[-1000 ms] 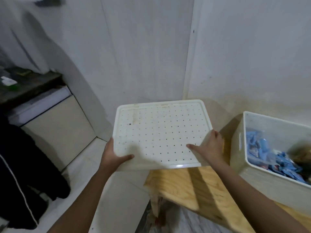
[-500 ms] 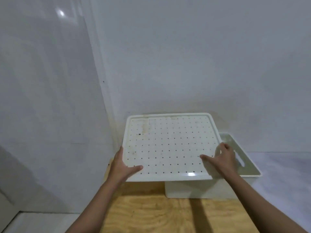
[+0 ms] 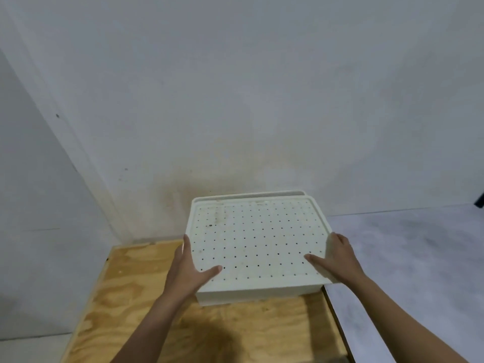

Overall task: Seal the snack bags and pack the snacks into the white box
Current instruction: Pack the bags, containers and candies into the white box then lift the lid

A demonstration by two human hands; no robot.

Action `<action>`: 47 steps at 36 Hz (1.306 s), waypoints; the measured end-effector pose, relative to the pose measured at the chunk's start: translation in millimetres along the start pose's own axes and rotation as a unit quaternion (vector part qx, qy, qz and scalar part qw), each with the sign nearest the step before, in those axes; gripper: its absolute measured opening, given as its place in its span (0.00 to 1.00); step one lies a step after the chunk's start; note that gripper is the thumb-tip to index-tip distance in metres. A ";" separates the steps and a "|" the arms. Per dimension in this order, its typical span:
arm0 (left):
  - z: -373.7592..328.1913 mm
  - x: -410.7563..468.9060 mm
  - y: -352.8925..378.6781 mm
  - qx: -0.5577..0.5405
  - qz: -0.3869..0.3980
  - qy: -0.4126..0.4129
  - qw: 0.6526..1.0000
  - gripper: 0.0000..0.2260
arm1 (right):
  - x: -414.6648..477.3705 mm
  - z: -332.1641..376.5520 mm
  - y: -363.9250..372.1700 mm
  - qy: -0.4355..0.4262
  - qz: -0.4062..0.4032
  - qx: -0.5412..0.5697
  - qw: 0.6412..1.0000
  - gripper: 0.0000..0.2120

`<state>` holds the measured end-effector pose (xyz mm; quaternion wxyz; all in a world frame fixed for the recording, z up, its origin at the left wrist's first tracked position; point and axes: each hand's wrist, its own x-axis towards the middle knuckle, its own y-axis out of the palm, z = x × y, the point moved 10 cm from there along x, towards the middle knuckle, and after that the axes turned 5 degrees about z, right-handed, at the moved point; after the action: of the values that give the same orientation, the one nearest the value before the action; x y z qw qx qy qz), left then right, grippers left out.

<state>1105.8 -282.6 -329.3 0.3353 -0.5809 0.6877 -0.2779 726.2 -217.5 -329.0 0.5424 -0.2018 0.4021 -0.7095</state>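
Left hand [image 3: 187, 271], right hand [image 3: 337, 258] round lid [image 3: 256, 237]

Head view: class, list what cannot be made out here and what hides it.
All in the head view.
Inside of the box: covered by the lid.
Fingertips of left hand and right hand: behind the lid's edges.
Near end of the table: cut off by the bottom edge.
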 end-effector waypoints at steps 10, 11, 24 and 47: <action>-4.7 18.8 1.7 0.071 -0.045 -0.039 0.996 0.55 | 36.1 7.6 -2.2 -0.050 -0.035 -0.048 0.997 0.30; -3.0 21.4 2.0 0.075 -0.044 -0.041 0.995 0.55 | 38.5 8.7 0.1 -0.057 -0.034 -0.051 0.996 0.30; -9.0 27.9 10.3 0.194 -0.032 -0.024 0.980 0.45 | 45.9 8.9 11.9 -0.033 -0.021 -0.116 0.992 0.46; -73.1 41.5 74.0 0.196 0.028 0.062 0.978 0.41 | 29.8 60.4 55.6 -0.103 0.039 -0.182 0.977 0.49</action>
<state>998.9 -311.4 -346.8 0.4074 -0.4658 0.6551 -0.4335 793.8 -271.5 -341.4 0.5620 -0.3530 0.4739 -0.5788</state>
